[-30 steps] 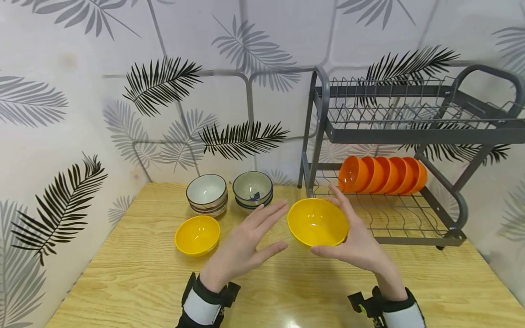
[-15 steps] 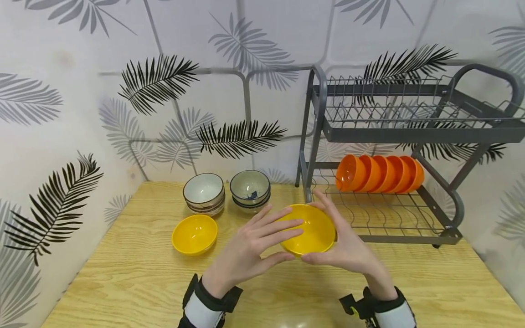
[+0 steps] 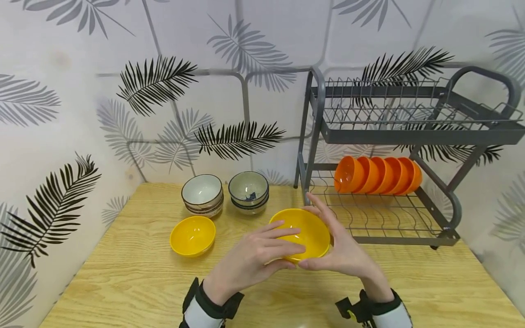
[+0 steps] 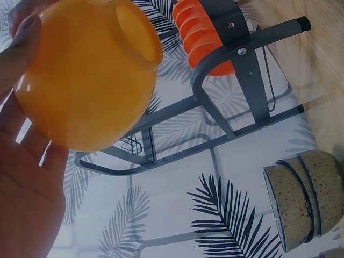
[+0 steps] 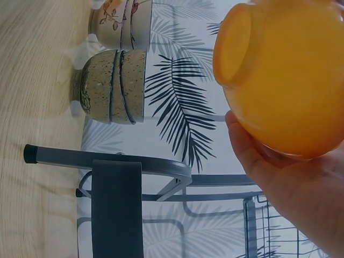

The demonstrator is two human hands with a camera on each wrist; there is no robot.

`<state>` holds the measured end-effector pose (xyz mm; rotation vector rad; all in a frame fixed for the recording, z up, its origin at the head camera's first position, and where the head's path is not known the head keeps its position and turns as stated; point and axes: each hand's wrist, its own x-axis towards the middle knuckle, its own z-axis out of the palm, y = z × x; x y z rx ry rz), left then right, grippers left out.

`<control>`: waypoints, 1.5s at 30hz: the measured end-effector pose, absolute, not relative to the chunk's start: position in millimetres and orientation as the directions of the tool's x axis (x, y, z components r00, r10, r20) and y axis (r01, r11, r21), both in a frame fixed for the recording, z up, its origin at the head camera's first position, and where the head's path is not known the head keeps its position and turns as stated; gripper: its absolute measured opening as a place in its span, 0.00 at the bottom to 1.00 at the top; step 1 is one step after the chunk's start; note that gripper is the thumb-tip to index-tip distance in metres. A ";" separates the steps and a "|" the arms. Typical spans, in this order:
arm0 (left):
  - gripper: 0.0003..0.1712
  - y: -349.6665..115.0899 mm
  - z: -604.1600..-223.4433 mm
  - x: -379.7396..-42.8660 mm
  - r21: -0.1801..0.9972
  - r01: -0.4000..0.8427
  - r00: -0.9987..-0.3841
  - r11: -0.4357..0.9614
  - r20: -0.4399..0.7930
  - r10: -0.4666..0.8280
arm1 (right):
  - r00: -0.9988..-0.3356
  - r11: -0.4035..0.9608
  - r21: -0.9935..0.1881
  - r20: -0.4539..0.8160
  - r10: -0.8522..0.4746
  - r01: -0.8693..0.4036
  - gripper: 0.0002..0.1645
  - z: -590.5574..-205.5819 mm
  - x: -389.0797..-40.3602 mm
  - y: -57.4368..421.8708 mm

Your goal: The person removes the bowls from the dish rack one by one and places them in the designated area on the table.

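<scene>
Above the table, a yellow bowl (image 3: 317, 230) is held between both hands, its mouth tilted toward the head camera. My left hand (image 3: 252, 257) grips its left rim, fingers reaching over the inside and thumb underneath. On the other side, my right hand (image 3: 344, 250) holds the rim with thumb in front and fingers behind. Both wrist views show the bowl's rounded outside and foot ring, as on the yellow bowl (image 4: 88, 75) in the left one. A second yellow bowl (image 3: 193, 237) sits upright on the table at the left.
Behind it stand a stack of white bowls (image 3: 202, 191) and a stack of speckled bowls (image 3: 248, 189). A grey two-tier dish rack (image 3: 410, 135) is at the right, with several orange bowls (image 3: 348, 175) on edge in its lower tier. A patterned wall (image 3: 246, 105) backs the wooden table (image 3: 131, 269).
The held yellow bowl has moved left and slightly down in my right hand. My left hand, apart from it a second ago, has come onto its left rim and now grips it.
</scene>
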<state>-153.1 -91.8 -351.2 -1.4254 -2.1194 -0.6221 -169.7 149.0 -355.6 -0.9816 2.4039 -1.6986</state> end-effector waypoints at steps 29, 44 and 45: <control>0.10 -110.8 -343.6 -149.2 0.142 0.822 -0.551 0.552 0.444 0.706 | -0.738 0.213 -0.830 0.304 -0.603 -0.516 0.65 -362.0 -176.9 148.9; 0.04 -135.3 -350.0 -159.5 0.107 0.597 -0.694 0.795 0.567 0.445 | -0.756 0.214 -0.840 0.301 -0.582 -0.499 0.60 -361.7 -174.7 150.7; 0.05 -136.0 -350.1 -159.9 0.109 0.570 -0.708 0.815 0.568 0.419 | -0.755 0.214 -0.837 0.306 -0.580 -0.504 0.60 -361.7 -175.0 150.9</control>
